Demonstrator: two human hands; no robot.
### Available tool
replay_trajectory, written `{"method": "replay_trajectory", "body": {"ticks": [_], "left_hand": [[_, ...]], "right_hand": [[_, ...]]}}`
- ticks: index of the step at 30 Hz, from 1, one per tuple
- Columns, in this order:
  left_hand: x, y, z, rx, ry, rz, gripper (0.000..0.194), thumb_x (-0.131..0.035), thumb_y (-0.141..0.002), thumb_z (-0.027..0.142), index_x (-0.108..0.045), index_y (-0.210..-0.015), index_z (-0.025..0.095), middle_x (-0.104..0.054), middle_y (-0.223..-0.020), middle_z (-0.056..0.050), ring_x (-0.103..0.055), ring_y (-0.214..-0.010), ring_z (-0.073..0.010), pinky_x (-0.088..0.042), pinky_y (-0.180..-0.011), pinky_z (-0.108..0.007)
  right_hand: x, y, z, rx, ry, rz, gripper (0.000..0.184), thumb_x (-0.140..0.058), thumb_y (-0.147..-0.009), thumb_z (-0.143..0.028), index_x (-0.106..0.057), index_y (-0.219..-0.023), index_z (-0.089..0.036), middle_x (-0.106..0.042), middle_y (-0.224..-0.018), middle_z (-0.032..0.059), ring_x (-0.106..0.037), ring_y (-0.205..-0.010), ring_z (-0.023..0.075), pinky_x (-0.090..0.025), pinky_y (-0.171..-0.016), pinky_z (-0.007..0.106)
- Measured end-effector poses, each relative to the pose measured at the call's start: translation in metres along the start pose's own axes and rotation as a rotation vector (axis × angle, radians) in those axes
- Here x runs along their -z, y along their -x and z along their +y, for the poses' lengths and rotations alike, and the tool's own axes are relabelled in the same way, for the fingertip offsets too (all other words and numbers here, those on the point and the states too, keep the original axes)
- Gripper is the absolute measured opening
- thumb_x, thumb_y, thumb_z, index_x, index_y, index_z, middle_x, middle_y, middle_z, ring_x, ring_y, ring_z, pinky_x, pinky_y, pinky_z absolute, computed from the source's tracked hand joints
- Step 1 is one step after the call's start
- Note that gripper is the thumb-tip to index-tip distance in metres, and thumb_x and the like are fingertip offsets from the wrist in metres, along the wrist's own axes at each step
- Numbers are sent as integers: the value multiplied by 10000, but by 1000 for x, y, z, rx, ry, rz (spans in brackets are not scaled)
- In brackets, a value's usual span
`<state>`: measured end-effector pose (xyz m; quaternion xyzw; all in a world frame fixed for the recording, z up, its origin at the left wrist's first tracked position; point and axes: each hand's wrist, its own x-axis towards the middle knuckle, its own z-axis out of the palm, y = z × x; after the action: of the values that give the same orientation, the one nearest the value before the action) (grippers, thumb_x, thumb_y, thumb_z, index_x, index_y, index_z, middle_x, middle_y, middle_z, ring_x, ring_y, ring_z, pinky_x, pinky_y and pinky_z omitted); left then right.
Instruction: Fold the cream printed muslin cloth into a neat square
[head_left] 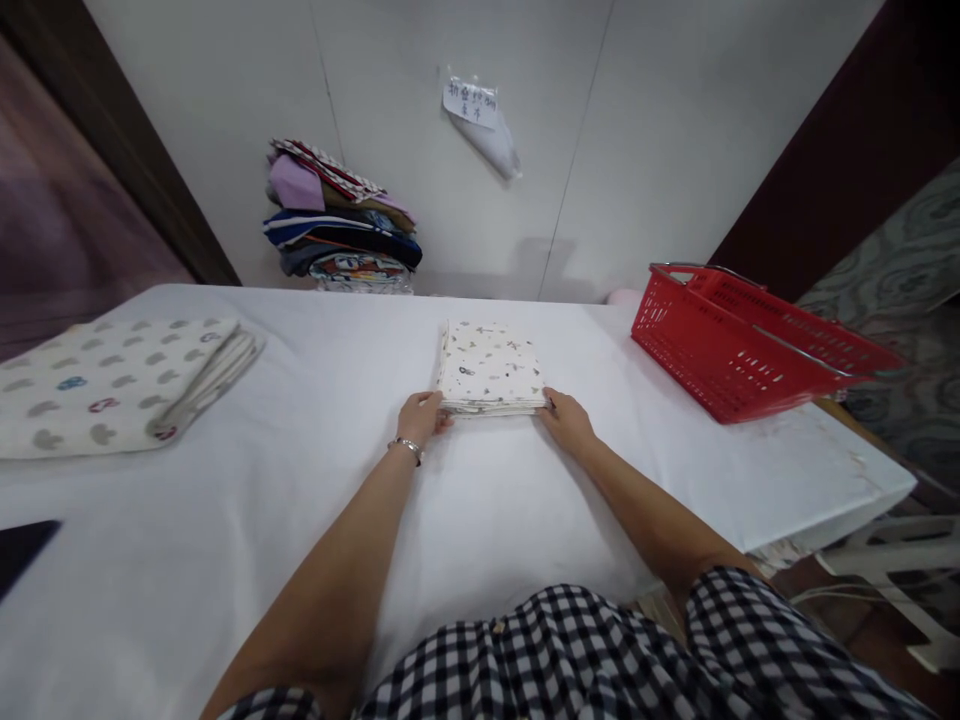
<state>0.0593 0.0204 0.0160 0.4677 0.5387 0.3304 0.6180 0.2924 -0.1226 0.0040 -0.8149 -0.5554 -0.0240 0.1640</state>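
Holds a small folded cloth (491, 362) flat in the middle of the white worktop (315, 380), light in colour with tiny pictures all over. Has the left grip (427, 415) closed in a pinch on the near left corner, and the right grip (564, 420) closed on the near right corner. Wears a shiny bracelet (407, 447) on the left wrist and a black-and-white checked shirt (525, 650). Shows a red basket (682, 350) with lots of holes on the right, well apart from the cloth. Shows a big folded cloth (112, 385) with grey shapes on the left, and nearer on that side, a dark flat thing (26, 548), cut off by the edge of view. At the back left, has a tall, messy pile of cloths (341, 220), and on the wall (652, 150), a paper sign (471, 103).
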Motion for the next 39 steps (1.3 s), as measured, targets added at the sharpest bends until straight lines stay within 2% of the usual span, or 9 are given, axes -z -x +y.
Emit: {"method": "replay_trajectory", "body": {"ticks": [8, 12, 16, 24, 28, 31, 34, 37, 39], "left_hand": [[0, 0, 1, 14, 24, -34, 338, -564, -777, 312, -505, -1044, 114, -637, -666, -63, -593, -458, -137, -439, -417, -214], [-2, 2, 0, -2, 27, -37, 331, -558, -778, 307, -505, -1043, 116, -649, -698, -76, -596, -465, -130, -428, -408, -200], [-7, 5, -3, -17, -93, -69, 362, -571, -761, 301, -498, -1070, 127, -663, -697, -81, -588, -442, -130, -421, -394, -200], [-11, 11, -7, -69, -300, -67, 377, -590, -746, 344, -500, -1056, 149, -676, -715, -71, -568, -429, -112, -447, -422, -206], [-11, 9, -11, -93, -351, -72, 340, -552, -773, 363, -500, -1037, 155, -666, -701, -63, -553, -414, -111, -450, -424, -222], [-10, 7, -13, -74, -353, -82, 295, -533, -783, 358, -504, -1001, 162, -662, -694, -56, -551, -407, -114, -443, -418, -224], [-9, 6, -14, -82, -354, -98, 255, -528, -787, 353, -510, -962, 169, -660, -690, -50, -553, -413, -112, -437, -419, -217], [-8, 6, -16, -103, -359, -105, 240, -519, -795, 359, -510, -946, 173, -660, -679, -40, -542, -407, -101, -427, -419, -206], [-8, 5, -17, -109, -361, -109, 246, -506, -804, 361, -504, -962, 173, -662, -681, -36, -535, -402, -96, -419, -414, -201]], "right_hand": [[-2, -1, -5, 35, 114, -8, 404, -367, -885, -339, -436, -1250, -180, -605, -1066, 89, -520, -962, 230, -370, -795, 316], [1, -3, 0, 43, 94, -1, 389, -352, -876, -257, -450, -1246, -186, -601, -1089, 79, -520, -986, 223, -378, -815, 321], [3, -5, 14, 4, 23, 65, 413, -351, -858, -220, -451, -1258, -193, -572, -1164, 72, -501, -1051, 217, -389, -856, 328], [-1, -1, 22, -36, -29, 44, 404, -380, -840, -227, -490, -1229, -218, -578, -1171, 54, -521, -1044, 208, -407, -860, 329], [4, -1, 21, -36, -20, -17, 386, -396, -833, -229, -518, -1198, -203, -591, -1145, 73, -533, -1026, 220, -419, -851, 343], [11, -4, 14, 0, 13, -27, 422, -439, -784, -186, -522, -1198, -188, -550, -1207, 99, -495, -1096, 255, -398, -898, 390], [17, -14, -6, 117, -40, 43, 492, -442, -763, -160, -476, -1253, -181, -449, -1328, 105, -401, -1215, 252, -333, -986, 415], [16, -30, -32, 252, -138, 67, 472, -404, -836, -272, -427, -1299, -183, -383, -1385, 99, -336, -1272, 226, -306, -1019, 405], [10, -41, -44, 286, -113, -4, 465, -380, -863, -344, -425, -1299, -189, -358, -1401, 106, -289, -1300, 238, -284, -1021, 439]]}}
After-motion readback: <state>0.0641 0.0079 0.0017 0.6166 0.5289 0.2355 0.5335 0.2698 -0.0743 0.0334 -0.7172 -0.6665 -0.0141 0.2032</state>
